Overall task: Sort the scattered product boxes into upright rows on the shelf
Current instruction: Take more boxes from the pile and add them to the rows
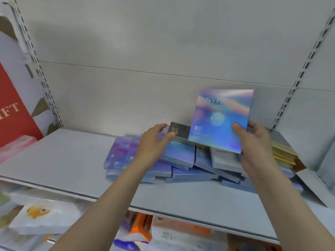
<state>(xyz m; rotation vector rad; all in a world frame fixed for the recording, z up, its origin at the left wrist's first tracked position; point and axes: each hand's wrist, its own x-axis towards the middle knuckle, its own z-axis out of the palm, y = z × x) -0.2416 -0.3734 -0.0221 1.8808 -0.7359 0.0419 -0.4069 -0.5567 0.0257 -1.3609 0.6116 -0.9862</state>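
Observation:
A heap of flat blue-purple holographic boxes (183, 162) lies scattered on the grey shelf (59, 160). My right hand (253, 142) grips one holographic box (220, 120) by its lower right edge and holds it upright above the heap, face toward me. My left hand (154, 140) hovers over the left part of the heap with fingers loosely curved, its fingertips close to a small dark box (178, 130) that lies on top. Whether the hand touches that box is unclear.
Gold-edged boxes (284, 154) are stacked at the right end of the heap. A red gift box (14, 109) stands on the left, past the slotted upright. The lower shelf holds white and orange packages (41, 218). Bare shelf surface stretches to the left.

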